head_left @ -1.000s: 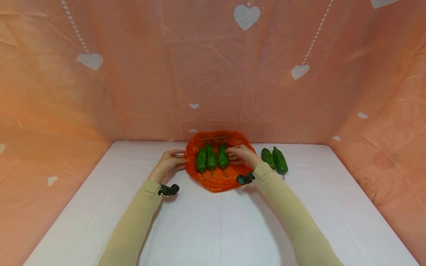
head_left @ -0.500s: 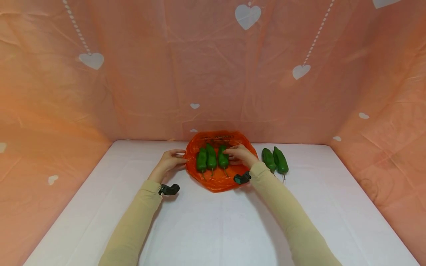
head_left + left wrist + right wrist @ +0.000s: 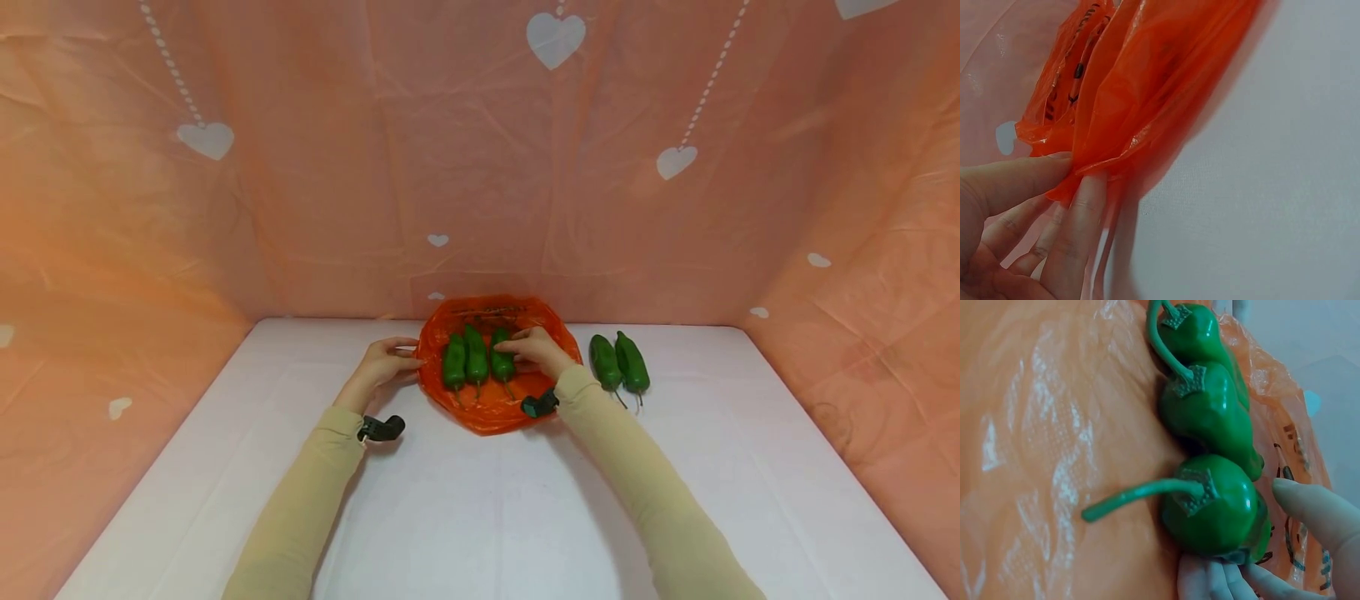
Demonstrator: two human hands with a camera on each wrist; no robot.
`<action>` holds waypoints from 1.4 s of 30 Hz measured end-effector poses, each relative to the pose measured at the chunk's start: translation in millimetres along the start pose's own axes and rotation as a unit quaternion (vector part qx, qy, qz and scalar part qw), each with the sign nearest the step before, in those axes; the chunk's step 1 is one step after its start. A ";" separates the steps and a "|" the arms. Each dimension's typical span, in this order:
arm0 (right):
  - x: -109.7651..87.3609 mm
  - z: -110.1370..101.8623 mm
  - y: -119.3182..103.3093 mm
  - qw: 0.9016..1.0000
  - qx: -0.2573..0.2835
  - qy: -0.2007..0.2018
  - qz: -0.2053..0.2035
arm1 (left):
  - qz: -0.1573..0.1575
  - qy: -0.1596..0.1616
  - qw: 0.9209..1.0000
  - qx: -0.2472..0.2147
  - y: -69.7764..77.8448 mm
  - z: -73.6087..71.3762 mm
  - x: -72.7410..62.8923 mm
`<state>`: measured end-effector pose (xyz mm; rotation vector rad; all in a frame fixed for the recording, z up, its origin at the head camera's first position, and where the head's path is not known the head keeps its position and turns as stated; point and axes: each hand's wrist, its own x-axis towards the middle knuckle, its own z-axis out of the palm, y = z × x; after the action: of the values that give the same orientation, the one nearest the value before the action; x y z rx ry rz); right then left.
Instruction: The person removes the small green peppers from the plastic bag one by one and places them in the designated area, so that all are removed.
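Observation:
An orange-red plastic bag (image 3: 480, 417) lies with its mouth spread wide. Three long green peppers (image 3: 477, 354) lie side by side inside it, stems toward me. My left hand (image 3: 381, 364) pinches the bag's left rim between thumb and fingers, as the left wrist view shows. Over the bag's right side, my right hand (image 3: 542, 350) reaches to the rightmost pepper (image 3: 1210, 506). In the right wrist view its fingers (image 3: 1216, 578) touch that pepper's side, and the thumb (image 3: 1310, 506) stands a little apart on the other side of its tip.
Two more green peppers (image 3: 619, 364) lie on the white tabletop (image 3: 480, 508), right of the bag. A peach-coloured cloth (image 3: 480, 167) with white hearts hangs close behind the bag and along both sides.
My right hand has shifted slightly left, so its fingers now reach over the top of the rightmost pepper in the bag. My left hand has stayed at the rim.

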<state>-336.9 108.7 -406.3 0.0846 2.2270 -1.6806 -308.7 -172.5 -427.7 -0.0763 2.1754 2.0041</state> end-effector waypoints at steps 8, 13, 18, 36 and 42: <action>0.3 3.6 1.4 1.000 -0.020 0.013 -0.012 | 0.005 -0.002 1.000 -0.004 -0.7 1.4 0.6; -1.0 4.9 1.7 0.999 -0.026 0.019 -0.022 | 0.006 -0.004 1.000 -0.003 -1.9 2.2 0.5; 0.2 4.9 4.5 0.999 -0.025 0.026 -0.028 | 0.005 -0.005 1.000 0.005 -4.2 2.5 1.3; -13.1 -9.3 -7.6 0.999 -0.014 -0.006 -0.041 | 0.003 -0.002 1.000 -0.012 2.3 3.9 -3.4; -22.9 -13.9 -13.3 0.999 -0.019 -0.022 -0.037 | 0.008 -0.001 1.000 -0.001 1.9 4.1 -3.7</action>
<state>-322.1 121.5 -383.7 -0.0441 2.2550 -1.6597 -305.0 -168.6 -425.4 -0.0581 2.1809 2.0131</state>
